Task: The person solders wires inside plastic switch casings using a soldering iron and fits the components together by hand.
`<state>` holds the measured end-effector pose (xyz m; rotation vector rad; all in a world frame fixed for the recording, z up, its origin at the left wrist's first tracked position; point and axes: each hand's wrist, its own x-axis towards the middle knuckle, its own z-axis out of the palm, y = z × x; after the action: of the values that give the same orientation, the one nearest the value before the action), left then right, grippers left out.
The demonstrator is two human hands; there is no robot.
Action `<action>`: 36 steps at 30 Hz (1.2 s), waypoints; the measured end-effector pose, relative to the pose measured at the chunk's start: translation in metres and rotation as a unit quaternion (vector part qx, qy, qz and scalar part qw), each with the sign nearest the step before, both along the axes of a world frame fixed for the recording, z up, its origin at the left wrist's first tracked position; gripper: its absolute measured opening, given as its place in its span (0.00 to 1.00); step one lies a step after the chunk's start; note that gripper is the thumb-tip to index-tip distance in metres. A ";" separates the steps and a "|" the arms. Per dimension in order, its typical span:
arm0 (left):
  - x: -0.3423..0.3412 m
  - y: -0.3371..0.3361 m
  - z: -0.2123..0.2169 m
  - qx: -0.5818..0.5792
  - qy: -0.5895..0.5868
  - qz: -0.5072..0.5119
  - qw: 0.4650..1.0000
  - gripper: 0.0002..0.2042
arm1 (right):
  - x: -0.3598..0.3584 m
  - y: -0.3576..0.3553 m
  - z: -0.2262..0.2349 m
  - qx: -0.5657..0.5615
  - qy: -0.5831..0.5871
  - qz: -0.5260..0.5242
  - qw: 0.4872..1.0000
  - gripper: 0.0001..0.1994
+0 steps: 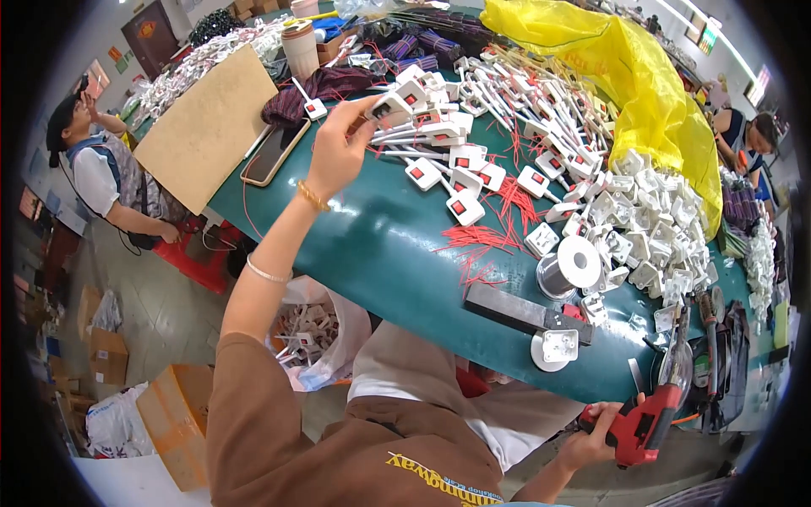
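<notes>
My left hand (342,152) is raised over the far left of the table, fingers closed on a white switch housing (389,111). Part of that piece is behind my fingers. Beside it spreads a heap of similar white housings with red switches and white cables (465,155). Low at the right, my right hand (594,435) grips a red and black pistol-shaped power tool (646,429). Close to the tool, a white square part (559,346) rests on a round white base, next to a dark bar (515,310). Behind the bar stands a spool of silvery wire (568,269).
Red wires (486,241) lie across the green tabletop (372,245). White plastic shells (655,232) are piled before a yellow bag (646,93). A phone (276,152), cardboard sheet (205,127) and cup (301,51) sit at left. Another person (118,169) is beyond them.
</notes>
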<state>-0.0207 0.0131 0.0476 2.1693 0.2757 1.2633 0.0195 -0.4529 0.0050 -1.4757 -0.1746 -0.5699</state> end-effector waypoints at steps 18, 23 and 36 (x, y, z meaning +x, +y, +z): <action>-0.047 -0.215 -0.022 -0.045 0.242 -0.448 0.859 0.25 | -0.033 0.049 -0.008 -0.187 -0.046 0.239 0.952 0.13; -0.056 -0.215 -0.024 -0.093 0.229 -0.470 0.848 0.27 | -0.032 0.064 -0.010 -0.232 -0.019 0.230 0.945 0.16; -0.055 -0.237 -0.038 -0.061 0.147 -0.267 0.951 0.10 | -0.035 0.074 -0.031 -0.267 0.018 0.355 0.896 0.13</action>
<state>-0.0758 -0.2241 0.0091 2.1205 -0.1140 0.6075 -0.0156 -0.3786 -0.0256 -1.7972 -0.8570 0.1224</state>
